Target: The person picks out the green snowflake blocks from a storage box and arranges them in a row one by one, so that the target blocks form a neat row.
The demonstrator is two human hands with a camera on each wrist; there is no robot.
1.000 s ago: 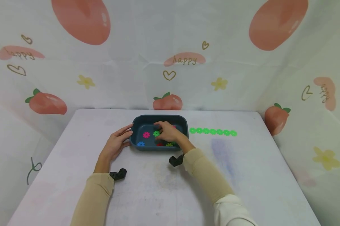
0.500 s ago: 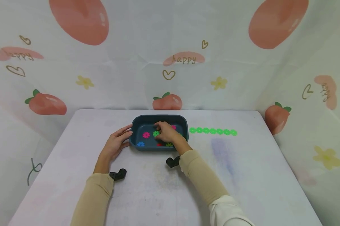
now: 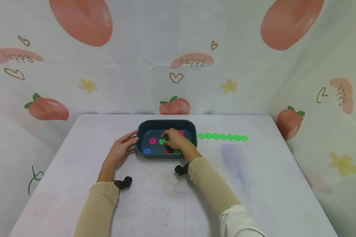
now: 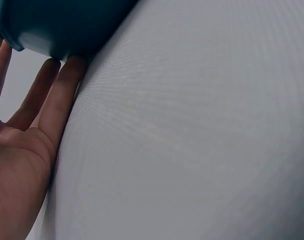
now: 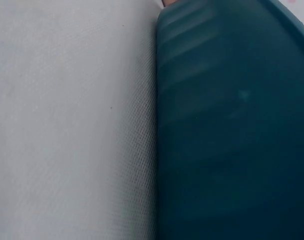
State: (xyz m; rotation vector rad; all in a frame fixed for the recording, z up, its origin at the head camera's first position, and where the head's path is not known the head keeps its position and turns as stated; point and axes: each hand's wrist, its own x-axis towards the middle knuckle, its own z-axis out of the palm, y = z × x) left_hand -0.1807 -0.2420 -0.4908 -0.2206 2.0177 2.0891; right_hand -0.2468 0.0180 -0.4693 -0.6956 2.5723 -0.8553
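Note:
A dark teal plastic tray (image 3: 166, 155) holds several flower-shaped plastic discs. My left hand (image 3: 120, 152) rests against its left end with fingers spread and fairly straight; in the left wrist view, the fingertips (image 4: 74, 65) touch the tray's outer wall (image 4: 57, 30). Inside the tray, my right hand (image 3: 176, 140) pinches the right edge of a green disc (image 3: 161, 141) between thumb and fingers. Left of that lies a pink disc (image 3: 152, 141), with a blue one (image 3: 147, 150) near the front wall. In the right wrist view the tray's side (image 5: 231, 125) hides the right hand's fingers.
A row of several bright green discs (image 3: 223, 136) runs rightward on the white table (image 3: 154, 200) beside the tray. More discs, among them a red one (image 3: 167, 151) and a pink one (image 3: 181, 133), lie in the tray. A patterned cloth (image 3: 121, 95) hangs behind.
My right hand's fingers have closed in on the green disc, which has shifted slightly to the left and nearer. The left hand and the tray have stayed in place.

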